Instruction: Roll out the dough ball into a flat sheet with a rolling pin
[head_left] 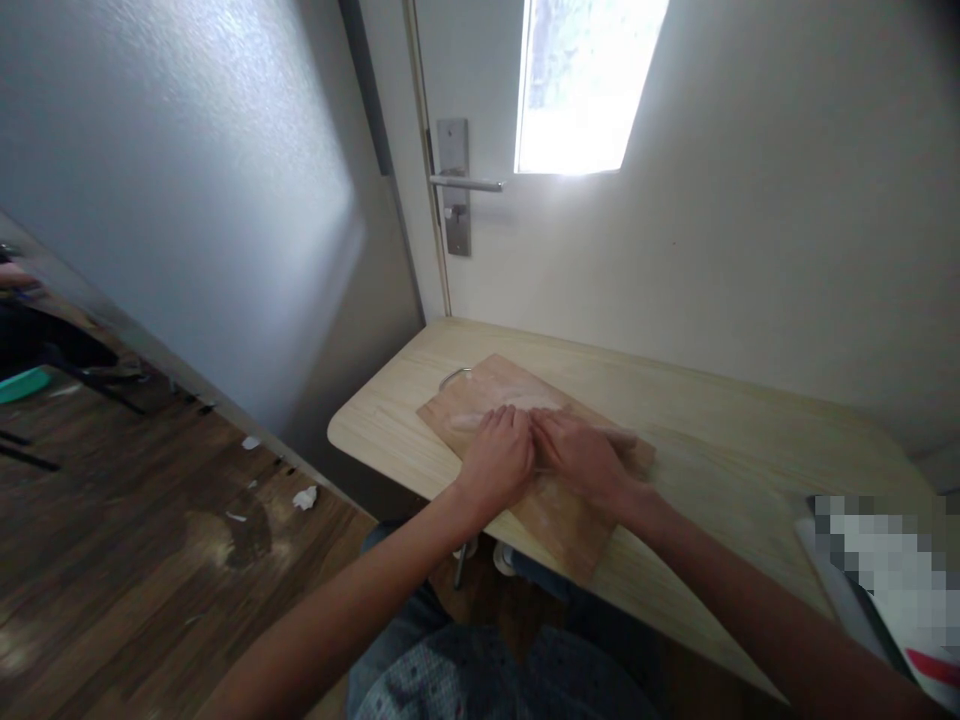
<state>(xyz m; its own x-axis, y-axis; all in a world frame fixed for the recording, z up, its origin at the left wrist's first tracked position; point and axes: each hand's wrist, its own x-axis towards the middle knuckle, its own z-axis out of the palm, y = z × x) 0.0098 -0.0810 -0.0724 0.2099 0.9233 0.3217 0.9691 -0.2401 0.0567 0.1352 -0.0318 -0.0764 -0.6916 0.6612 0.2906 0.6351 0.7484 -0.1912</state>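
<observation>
A wooden cutting board (559, 520) with a metal handle loop at its far end lies on a light wooden table (712, 430). A pale roll of dough (517, 403) stretches across the board. My left hand (499, 462) and my right hand (581, 460) lie side by side, palms down, flat on the dough with fingers stretched forward. Most of the dough under my palms is hidden; its ends show beyond my fingers.
A white door (675, 220) with a metal lever handle (465, 184) and a bright window stands right behind the table. At the right edge lies a blurred white item (885, 570). Dark wood floor (150, 540) with paper scraps lies to the left.
</observation>
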